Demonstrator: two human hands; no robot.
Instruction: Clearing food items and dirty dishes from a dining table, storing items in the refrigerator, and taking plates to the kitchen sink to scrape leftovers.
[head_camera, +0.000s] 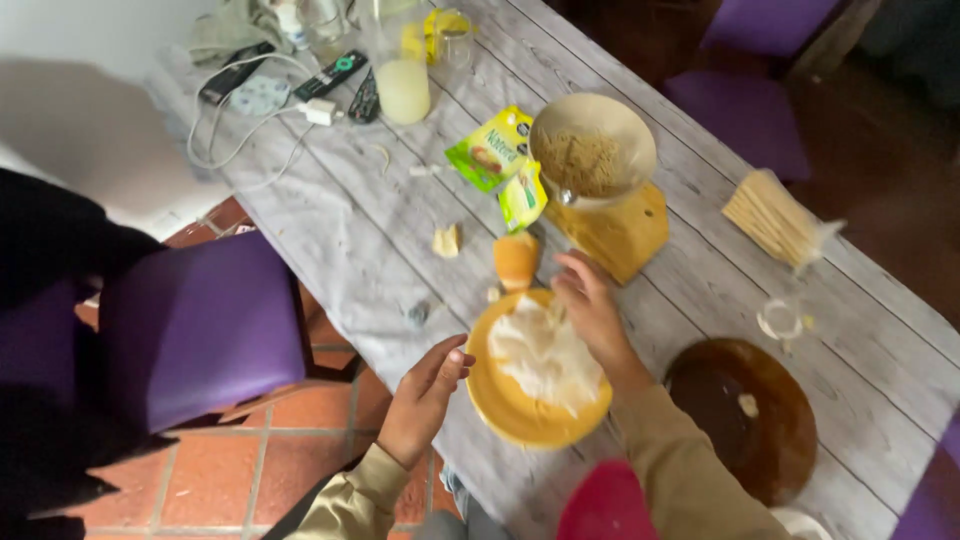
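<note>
My left hand (425, 398) spread against the yellow bowl (500, 400) rim, my right hand (590, 310) pressed loosely curled into white dough (545, 355), bowl stood at desk (400, 260) edge.

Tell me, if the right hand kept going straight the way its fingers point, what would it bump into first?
Probably the small orange cup just past the yellow bowl: the right hand points up and left toward it, though depth is hard to judge.
</note>
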